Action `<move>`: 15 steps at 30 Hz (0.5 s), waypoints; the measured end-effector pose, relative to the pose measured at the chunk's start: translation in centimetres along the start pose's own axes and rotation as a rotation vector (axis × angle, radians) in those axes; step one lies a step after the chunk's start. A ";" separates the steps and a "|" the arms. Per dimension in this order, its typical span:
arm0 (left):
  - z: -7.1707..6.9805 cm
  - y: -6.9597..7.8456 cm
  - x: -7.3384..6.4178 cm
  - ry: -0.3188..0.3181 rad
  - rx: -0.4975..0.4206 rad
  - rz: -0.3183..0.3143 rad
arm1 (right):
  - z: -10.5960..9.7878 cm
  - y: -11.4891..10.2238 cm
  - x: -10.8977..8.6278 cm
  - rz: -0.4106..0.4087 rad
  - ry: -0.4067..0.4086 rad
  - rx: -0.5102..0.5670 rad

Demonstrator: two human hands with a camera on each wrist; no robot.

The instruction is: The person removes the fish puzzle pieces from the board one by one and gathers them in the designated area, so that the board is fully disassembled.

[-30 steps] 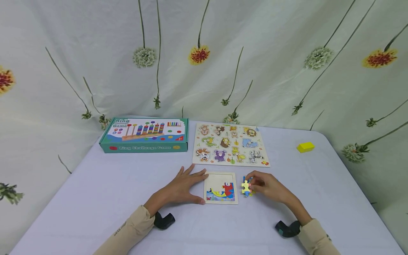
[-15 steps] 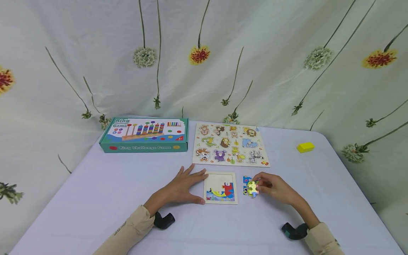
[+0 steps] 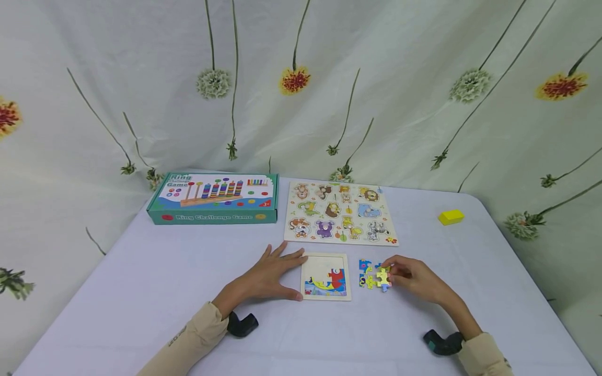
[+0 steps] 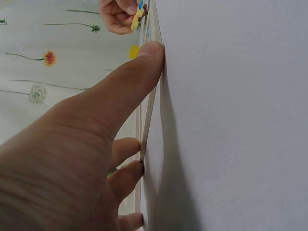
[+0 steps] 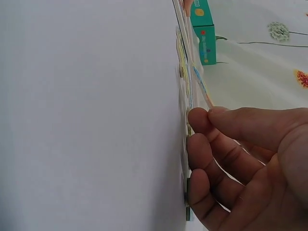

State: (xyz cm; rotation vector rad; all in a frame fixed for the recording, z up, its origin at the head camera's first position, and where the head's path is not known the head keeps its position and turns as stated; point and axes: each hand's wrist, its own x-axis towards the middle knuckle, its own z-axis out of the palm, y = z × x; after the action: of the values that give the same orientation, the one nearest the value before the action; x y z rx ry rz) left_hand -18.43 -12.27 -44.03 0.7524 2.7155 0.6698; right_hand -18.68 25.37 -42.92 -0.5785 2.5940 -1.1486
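My right hand [image 3: 416, 278] pinches a jigsaw piece [image 3: 383, 279], yellow with a blue tab, between thumb and forefinger. In the right wrist view the piece [image 5: 202, 86] is seen edge-on, tilted above the table. Several other puzzle pieces [image 3: 365, 265] lie below and beside it, partly hidden. To their left is a square wooden puzzle tray [image 3: 320, 262], its lower part filled with blue, yellow and red pieces. Against the tray's left side rests my left hand [image 3: 269, 275], fingers spread and thumb at the near corner. The left wrist view shows the thumb [image 4: 144, 57] touching the tray's edge.
Behind the tray lies an animal peg puzzle board [image 3: 316, 194]. A green Ring Challenge Game box [image 3: 213, 216] stands at the back left. Toward the back right sits a yellow block [image 3: 450, 217]. A flowered curtain [image 3: 404, 104] hangs behind the white table [image 3: 141, 292].
My right hand has moved right with the pinched jigsaw piece, uncovering more of the pieces on the table. The left hand and the tray have stayed in place.
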 end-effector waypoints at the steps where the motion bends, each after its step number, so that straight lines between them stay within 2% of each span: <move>1: 0.0 0.0 0.0 -0.001 0.000 0.000 | -0.1 0.1 -0.1 0.000 -0.001 0.000; 15: 0.0 -0.1 0.0 0.002 -0.002 0.003 | -0.4 0.3 -1.1 0.032 -0.014 0.037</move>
State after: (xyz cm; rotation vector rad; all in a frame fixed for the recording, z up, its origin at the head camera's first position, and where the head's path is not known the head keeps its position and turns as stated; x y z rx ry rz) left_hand -18.48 -12.31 -44.06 0.7556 2.7158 0.6737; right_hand -17.97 26.33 -42.84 -0.5337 2.5555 -1.1756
